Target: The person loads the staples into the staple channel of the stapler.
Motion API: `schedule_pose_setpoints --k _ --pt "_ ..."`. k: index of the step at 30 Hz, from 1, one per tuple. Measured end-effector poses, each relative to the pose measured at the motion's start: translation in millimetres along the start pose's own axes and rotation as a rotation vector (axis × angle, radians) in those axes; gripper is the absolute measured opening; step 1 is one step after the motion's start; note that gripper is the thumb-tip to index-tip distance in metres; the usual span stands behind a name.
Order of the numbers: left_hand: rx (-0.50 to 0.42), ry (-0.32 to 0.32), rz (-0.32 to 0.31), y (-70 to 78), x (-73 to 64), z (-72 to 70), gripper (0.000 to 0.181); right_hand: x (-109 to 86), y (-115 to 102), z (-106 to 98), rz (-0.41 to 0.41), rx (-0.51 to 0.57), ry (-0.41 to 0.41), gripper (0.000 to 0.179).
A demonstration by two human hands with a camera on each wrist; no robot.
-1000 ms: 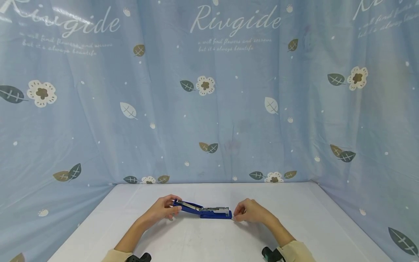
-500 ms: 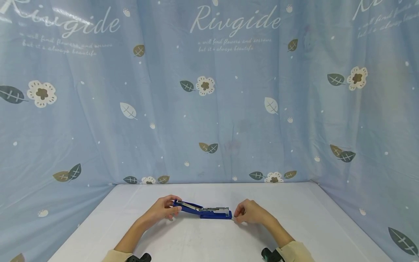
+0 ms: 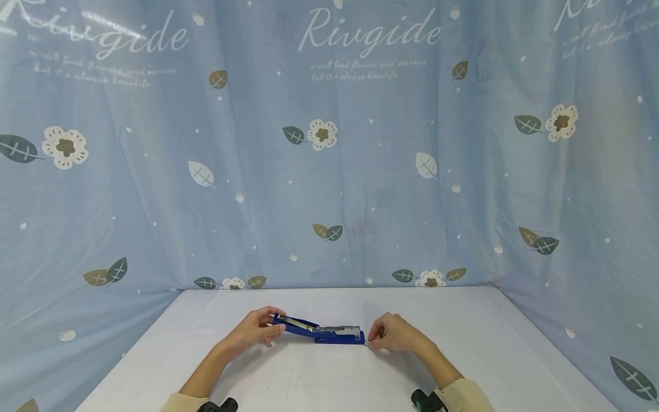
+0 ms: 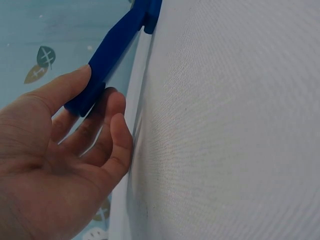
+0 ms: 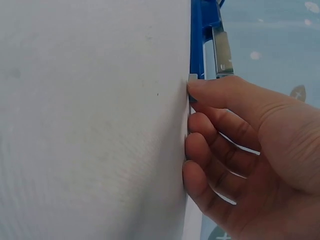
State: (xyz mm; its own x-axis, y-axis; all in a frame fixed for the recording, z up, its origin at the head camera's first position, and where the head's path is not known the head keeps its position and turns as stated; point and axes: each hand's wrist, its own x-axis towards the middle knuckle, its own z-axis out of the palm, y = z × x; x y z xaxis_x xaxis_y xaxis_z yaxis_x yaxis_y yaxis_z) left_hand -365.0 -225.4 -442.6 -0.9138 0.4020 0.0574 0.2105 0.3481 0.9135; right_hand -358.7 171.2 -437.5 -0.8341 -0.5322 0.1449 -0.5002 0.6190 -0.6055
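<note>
A blue stapler point(image 3: 340, 337) lies folded open on the white table, its metal staple channel point(image 3: 340, 329) showing on top. My left hand point(image 3: 255, 328) pinches the free end of the raised blue arm point(image 4: 107, 55) between thumb and fingers, and that arm slants up to the left. At the other end, my right hand point(image 3: 395, 332) has thumb and index finger on a small grey piece point(image 5: 193, 77) that sticks out from the blue base point(image 5: 197, 40). The thumb hides most of this piece. The other right fingers curl beside the tabletop.
The white-covered table point(image 3: 319, 380) stretches around the stapler. Behind it and along both sides hangs a blue curtain point(image 3: 370, 200) printed with leaves and flowers. Black wrist cameras sit near the beige sleeves point(image 3: 465, 395) at the front.
</note>
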Motion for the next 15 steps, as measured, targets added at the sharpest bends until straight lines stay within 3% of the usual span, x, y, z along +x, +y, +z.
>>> schedule_pose_setpoints --k 15 --pt "-0.009 0.0 0.011 2.0 -1.7 1.0 0.049 -0.8 -4.7 -0.2 -0.003 -0.007 -0.001 0.007"
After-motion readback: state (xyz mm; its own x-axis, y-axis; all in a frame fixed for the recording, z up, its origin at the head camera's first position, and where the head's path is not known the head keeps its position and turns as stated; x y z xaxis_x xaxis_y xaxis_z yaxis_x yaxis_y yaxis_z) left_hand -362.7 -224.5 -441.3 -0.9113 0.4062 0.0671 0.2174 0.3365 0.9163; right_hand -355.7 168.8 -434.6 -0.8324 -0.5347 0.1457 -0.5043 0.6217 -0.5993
